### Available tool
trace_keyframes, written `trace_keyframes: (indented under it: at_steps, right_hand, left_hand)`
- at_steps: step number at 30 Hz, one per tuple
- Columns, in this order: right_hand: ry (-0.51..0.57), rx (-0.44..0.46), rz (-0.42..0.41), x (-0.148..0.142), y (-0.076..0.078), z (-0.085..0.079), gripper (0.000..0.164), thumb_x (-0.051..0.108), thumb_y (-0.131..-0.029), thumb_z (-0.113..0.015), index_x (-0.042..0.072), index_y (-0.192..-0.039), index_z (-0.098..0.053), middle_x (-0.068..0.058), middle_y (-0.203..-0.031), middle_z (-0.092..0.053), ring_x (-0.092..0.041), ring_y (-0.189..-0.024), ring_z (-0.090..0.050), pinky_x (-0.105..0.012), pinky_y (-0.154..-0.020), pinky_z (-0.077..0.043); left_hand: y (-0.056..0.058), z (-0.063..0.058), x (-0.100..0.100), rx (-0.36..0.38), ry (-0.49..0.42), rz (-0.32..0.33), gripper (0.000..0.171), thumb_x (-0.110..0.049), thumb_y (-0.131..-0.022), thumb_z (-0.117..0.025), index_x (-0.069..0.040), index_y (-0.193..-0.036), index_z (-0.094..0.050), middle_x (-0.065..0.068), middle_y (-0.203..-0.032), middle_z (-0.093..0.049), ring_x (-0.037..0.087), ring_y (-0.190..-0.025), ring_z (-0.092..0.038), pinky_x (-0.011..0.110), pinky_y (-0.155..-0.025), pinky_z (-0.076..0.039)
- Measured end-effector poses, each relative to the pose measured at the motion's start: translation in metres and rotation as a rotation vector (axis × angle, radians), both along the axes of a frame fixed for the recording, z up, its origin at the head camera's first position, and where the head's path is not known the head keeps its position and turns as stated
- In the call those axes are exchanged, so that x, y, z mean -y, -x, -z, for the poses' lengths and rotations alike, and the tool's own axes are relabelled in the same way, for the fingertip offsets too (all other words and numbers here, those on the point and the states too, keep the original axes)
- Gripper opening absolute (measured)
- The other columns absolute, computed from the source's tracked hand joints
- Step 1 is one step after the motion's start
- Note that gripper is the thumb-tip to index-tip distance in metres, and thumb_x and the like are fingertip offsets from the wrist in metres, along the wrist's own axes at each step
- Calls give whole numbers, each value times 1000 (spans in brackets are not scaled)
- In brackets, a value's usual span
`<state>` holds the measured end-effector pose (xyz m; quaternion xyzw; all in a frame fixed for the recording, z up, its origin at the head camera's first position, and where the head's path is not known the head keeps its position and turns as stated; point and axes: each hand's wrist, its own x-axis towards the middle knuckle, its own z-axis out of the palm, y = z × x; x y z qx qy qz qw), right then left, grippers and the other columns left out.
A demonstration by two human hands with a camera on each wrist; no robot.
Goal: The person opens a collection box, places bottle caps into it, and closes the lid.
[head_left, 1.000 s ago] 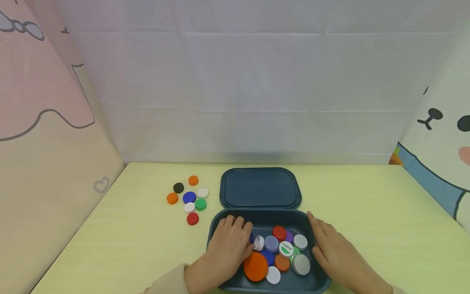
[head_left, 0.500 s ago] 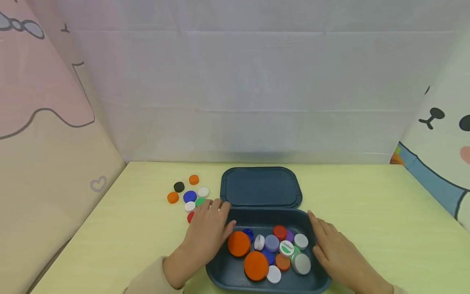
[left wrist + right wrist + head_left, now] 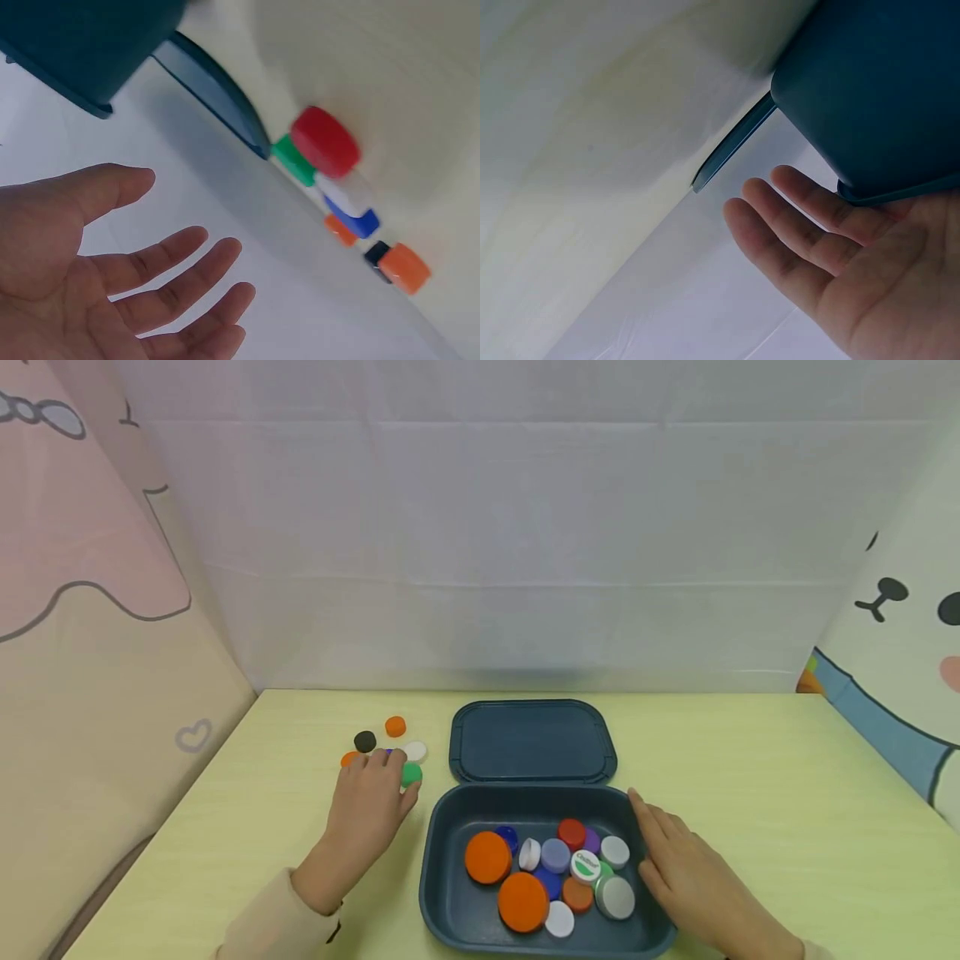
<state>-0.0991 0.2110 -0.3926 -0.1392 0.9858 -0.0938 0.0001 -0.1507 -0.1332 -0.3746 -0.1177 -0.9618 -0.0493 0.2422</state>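
My left hand hovers over the loose bottle caps at the left of the table, its fingers loosely spread and the palm bare in the left wrist view. Around it show a green cap, a white cap, a black cap and an orange cap. The red cap is hidden from the head view by this hand. My right hand rests with straight fingers along the right rim of the dark blue box. Inside the box lie several caps, among them a large orange cap.
Behind the box, the dark blue lid lies flat on the pale yellow table. A white sheet closes off the back, with printed cloths at both sides.
From the box, my left hand has moved left to the caps on the table. A second large orange cap now shows in the box where that hand was. The right hand keeps its place.
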Motion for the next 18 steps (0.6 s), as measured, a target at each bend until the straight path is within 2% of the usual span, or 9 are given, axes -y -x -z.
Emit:
trace_keyframes:
  at_steps: [5,14,18]
  right_hand:
    - [3,10,2,1,0,-1,66,22,-88,-54,4,-143,-23,-15,-135,-44,-31,-119,-46,-52,-94,-42]
    - [-3,10,6,2,0,-2,66,23,-87,-54,3,-143,-24,-15,-134,-45,-30,-118,-46,-51,-94,-43]
    - [-4,8,9,2,0,-1,66,22,-87,-54,3,-143,-24,-15,-134,-45,-30,-118,-46,-51,-94,-43]
  left_hand:
    - [4,9,10,42,7,-59,24,-18,-73,-70,-2,-77,-53,11,-66,-51,29,-63,-49,37,-54,-41]
    - [9,20,16,270,24,-145,31,-30,-78,-68,-1,-78,-55,12,-68,-51,29,-67,-46,38,-58,-41]
    - [10,24,16,335,50,-164,36,-33,-78,-69,0,-85,-58,11,-69,-51,29,-69,-47,38,-60,-42]
